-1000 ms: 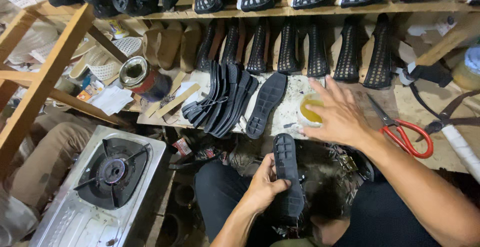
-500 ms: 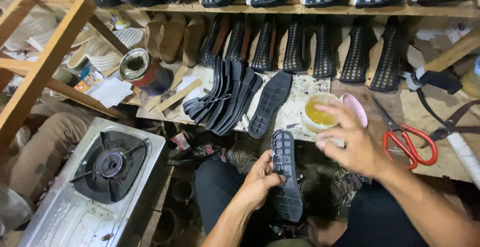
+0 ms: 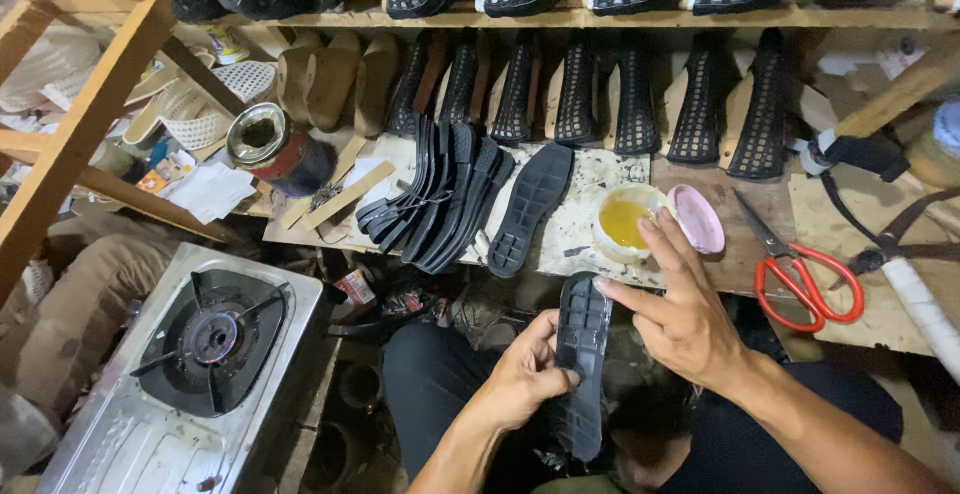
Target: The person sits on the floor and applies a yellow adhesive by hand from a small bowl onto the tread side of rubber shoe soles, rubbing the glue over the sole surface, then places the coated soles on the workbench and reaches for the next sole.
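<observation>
My left hand grips a black rubber shoe sole by its left edge, holding it upright over my lap. My right hand is at the sole's top end, its index fingertip touching the tread, the other fingers spread. Just above sits a small white cup of yellow glue with a pink lid beside it on the low workbench. A single black sole and a leaning stack of black soles lie left of the cup.
Red-handled scissors lie right of the lid. Black woven shoe uppers line the back and the shelf above. An open tin can, wooden sticks and papers sit left. A gas stove stands at lower left beside a wooden frame.
My right hand drew back from the glue cup and came down to the sole's top end. The left hand kept hold of the sole, raising it slightly.
</observation>
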`<state>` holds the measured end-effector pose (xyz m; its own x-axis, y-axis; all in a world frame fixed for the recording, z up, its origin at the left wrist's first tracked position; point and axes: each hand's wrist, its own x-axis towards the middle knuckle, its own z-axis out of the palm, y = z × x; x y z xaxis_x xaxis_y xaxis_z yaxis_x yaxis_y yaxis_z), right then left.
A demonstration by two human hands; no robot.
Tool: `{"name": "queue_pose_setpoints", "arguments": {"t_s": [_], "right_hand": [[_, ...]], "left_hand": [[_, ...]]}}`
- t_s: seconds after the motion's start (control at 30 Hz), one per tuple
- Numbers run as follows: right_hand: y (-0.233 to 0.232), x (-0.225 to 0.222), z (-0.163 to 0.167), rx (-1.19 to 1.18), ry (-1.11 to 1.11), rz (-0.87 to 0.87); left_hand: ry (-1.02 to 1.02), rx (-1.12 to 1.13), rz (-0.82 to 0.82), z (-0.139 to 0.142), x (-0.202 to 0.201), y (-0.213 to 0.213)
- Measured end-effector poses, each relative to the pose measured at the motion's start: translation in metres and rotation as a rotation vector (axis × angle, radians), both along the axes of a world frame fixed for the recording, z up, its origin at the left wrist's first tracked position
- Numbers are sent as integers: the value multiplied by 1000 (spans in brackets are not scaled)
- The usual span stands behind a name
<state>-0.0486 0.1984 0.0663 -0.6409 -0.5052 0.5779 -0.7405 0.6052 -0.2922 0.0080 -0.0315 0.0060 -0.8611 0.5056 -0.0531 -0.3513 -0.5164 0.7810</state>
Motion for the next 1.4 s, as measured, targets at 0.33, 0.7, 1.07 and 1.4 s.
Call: {"name": "queue_pose_setpoints", "arguments": {"t_s": [0.33, 0.7, 1.07, 1.4], "right_hand": [[-10, 27, -23, -101, -274, 115], [-14, 13, -12, 2, -130, 122], [-13, 6, -5, 44, -91, 227], [5, -78, -9, 284, -284, -222]], "left_hand": [[-34, 23, 81, -7, -2, -2], [-81, 2, 59, -5, -3, 5], [-51, -54, 132, -14, -3, 3], [-183, 111, 135, -12, -4, -10]]}}
